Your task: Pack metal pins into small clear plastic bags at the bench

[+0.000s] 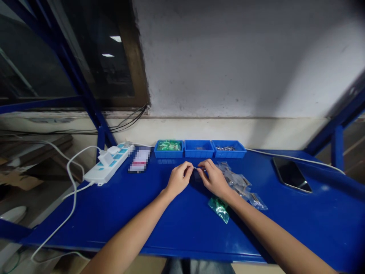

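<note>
My left hand (179,177) and my right hand (212,177) meet over the blue table, fingertips pinched toward each other. Between them is a small, thin, light-coloured piece (195,168), touched by both hands; its details are too small to tell. Beside and partly behind my right hand lie several small clear bags (238,182) with thin brownish items inside. A green plastic bag (219,209) rests below my right wrist. Beyond the hands stand three blue bins: the left bin (169,154) holds green packets, the middle bin (199,153) shows little inside, and the right bin (230,153) holds thin metal pieces.
A white power strip (110,167) with plugs and cables lies at the left of the table (171,232), near a blurred-out phone-like item (139,160). At the right lies a black phone (291,174). A white cable (296,161) runs along the back edge; blue frame posts flank the table.
</note>
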Available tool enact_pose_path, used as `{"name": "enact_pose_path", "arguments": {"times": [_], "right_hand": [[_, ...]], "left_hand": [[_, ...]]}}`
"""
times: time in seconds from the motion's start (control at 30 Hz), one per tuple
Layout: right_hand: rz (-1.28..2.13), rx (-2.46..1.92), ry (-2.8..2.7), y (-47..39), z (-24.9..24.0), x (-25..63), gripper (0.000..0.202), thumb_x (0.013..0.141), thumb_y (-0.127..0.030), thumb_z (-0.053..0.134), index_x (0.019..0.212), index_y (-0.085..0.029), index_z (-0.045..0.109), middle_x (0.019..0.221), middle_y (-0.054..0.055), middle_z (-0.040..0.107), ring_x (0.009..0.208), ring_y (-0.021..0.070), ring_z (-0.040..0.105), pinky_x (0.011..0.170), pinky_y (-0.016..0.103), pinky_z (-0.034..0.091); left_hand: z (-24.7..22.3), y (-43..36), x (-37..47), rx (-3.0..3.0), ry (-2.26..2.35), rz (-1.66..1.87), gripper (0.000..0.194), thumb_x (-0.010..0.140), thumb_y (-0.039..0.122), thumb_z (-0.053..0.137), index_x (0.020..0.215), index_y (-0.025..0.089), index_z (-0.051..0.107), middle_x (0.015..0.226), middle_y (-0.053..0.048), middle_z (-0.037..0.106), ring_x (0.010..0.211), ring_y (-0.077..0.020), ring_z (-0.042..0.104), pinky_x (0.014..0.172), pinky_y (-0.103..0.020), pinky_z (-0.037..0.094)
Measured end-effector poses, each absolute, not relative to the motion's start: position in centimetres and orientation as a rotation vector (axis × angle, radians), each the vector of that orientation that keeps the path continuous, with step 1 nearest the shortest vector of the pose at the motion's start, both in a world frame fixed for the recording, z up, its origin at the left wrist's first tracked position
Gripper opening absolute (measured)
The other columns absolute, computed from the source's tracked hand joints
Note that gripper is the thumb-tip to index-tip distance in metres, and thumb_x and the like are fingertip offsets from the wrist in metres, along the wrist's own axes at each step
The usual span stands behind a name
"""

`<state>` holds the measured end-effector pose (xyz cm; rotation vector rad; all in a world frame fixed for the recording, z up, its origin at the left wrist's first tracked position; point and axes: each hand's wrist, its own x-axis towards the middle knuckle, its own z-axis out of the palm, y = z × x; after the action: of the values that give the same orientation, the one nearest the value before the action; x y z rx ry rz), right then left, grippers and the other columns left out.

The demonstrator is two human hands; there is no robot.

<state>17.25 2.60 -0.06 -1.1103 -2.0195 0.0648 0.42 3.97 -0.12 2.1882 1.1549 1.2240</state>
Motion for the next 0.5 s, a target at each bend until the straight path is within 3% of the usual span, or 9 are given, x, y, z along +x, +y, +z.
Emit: {"name": "enact_pose_path", "arguments": {"times": [0.3,0.5], "right_hand": [[0.134,-1.07,-2.021,2.5,-0.4,17.0,0.023,0.092,-0.017,0.031,0.111,-0.021,0.043,0.091,0.008,0.055,0.075,0.0194,0.057,0.067,0.032,0.045],[0.138,-1.113,-1.991,2.8,-1.2,16.9,0.017,0.087,-0.012,0.034,0.101,-0.02,0.041,0.084,0.007,0.055,0.072,0.02,0.057,0.063,0.031,0.043]], "left_hand": [[-0.5,4.0,0.4,2.182,1.203,1.234,0.024,0.092,0.032,0.039,0.083,0.02,0.058,0.07,0.0,0.062,0.064,-0.0133,0.058,0.059,-0.021,0.041],[-0.3,3.9,0.4,2.181,1.191,1.222,0.026,0.092,0.033,0.039,0.078,0.02,0.058,0.065,0.001,0.06,0.06,-0.0126,0.056,0.06,-0.021,0.041]]}}
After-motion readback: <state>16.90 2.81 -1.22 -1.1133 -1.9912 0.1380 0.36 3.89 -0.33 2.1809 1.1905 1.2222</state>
